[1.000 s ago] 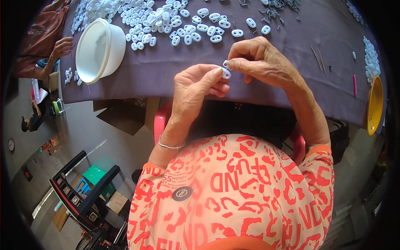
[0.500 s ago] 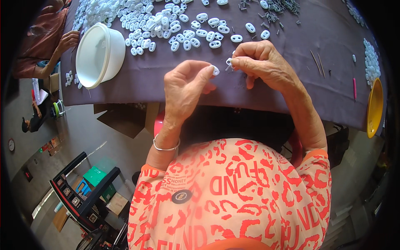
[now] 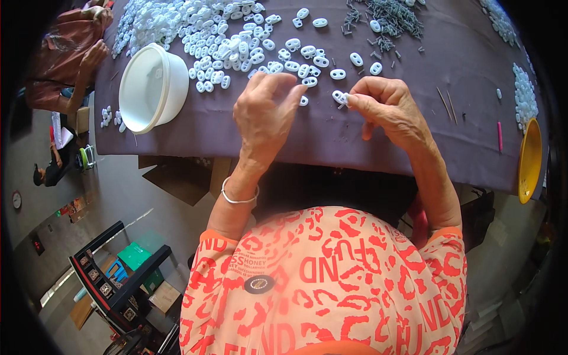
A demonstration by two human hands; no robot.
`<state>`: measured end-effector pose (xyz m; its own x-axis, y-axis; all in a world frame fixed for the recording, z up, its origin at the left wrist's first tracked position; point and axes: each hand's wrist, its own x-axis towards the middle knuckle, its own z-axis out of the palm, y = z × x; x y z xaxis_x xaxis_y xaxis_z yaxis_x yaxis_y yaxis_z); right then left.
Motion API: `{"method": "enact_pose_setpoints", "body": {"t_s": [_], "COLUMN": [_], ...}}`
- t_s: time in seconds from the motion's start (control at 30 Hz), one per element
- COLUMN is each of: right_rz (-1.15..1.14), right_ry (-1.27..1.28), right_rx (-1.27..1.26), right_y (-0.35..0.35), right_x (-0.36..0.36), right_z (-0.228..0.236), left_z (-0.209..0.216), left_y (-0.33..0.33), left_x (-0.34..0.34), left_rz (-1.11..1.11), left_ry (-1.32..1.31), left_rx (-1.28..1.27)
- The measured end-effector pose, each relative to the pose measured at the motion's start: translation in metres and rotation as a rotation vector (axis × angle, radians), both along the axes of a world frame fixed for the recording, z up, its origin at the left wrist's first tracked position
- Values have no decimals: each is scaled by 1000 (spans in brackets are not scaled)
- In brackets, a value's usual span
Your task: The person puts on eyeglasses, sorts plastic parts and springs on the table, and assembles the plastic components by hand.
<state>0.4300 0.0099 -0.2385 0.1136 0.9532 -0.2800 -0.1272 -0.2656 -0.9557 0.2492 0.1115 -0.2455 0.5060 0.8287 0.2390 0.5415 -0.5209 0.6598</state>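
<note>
In my right hand (image 3: 387, 112), thumb and forefinger are closed on a white oval cord lock (image 3: 340, 97) with two holes. A small piece shows at its end by my fingertips. My left hand (image 3: 267, 109) is raised over the table at the near edge of a pile of similar white parts (image 3: 234, 50). Its thumb and forefinger are apart, and I see nothing held between them. Just below the thumb tip is another white piece (image 3: 303, 101), partly covered by the hand. Single white ovals (image 3: 338, 74) lie between my hands and the pile.
A white round tub (image 3: 171, 89) stands tilted at left. Small grey springs (image 3: 390, 23) are heaped at the back. On the right are two thin sticks (image 3: 448, 105), a pink pen-like stick (image 3: 500, 136), more white parts (image 3: 524, 97) and a yellow dish (image 3: 529, 160). Another person's arm (image 3: 83, 71) shows far left.
My left hand has moved away from my right hand, up toward the pile, and its fingers have parted. The oval it held is gone from it; one now shows in my right fingertips.
</note>
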Motion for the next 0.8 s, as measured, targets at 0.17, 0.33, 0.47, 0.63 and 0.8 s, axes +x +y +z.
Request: {"method": "enact_pose_setpoints", "body": {"t_s": [0.17,0.33,0.47,0.63,0.8], "right_rz": [-25,-40,-55,-50,-101], "right_ry": [21,22,35,37,25], "right_rx": [0,-16,-24,-9,19], "right_y": [-3,-3,-3,-4,-3], "right_x": [5,9,8,7,6], "right_z": [4,6,5,6,7], "left_z": [-3,-1,-3,-9,-1], "left_y": [4,8,7,9,-4], "left_x": [13,16,19,24,21], "left_rz": [-35,-94,-100,-183,-239], "left_ry": [204,147,174,83,-135], "left_rx": [93,212,200,265,-144]}}
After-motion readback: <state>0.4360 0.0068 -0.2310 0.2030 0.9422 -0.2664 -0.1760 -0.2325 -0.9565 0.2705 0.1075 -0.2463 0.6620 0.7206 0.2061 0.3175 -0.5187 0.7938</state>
